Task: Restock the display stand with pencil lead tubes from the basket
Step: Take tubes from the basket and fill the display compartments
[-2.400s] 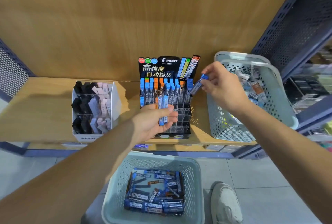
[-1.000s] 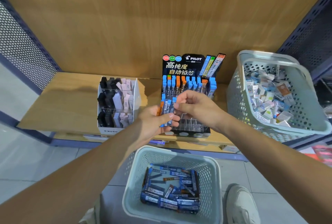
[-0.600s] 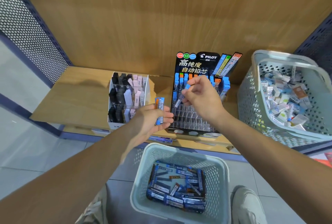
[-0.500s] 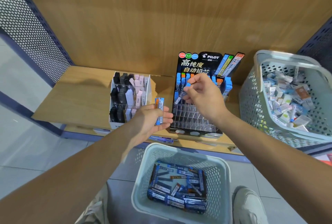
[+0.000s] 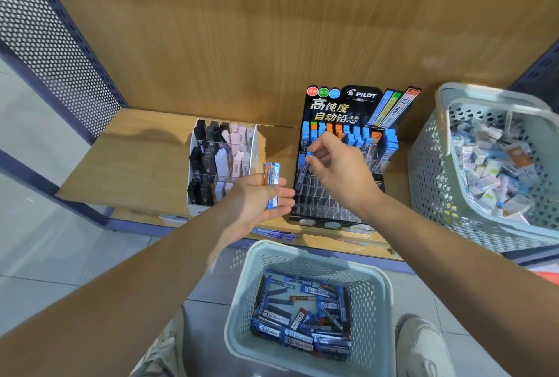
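Stationery shop, branded lead display stand, eraser rack, perforated shelving

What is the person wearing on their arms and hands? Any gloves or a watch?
Nothing at all. The left hand and the right hand are bare, with no gloves and no rings that show. The left forearm and the right forearm are bare too. No sleeve, watch or bracelet is in view right out to the picture's edge.
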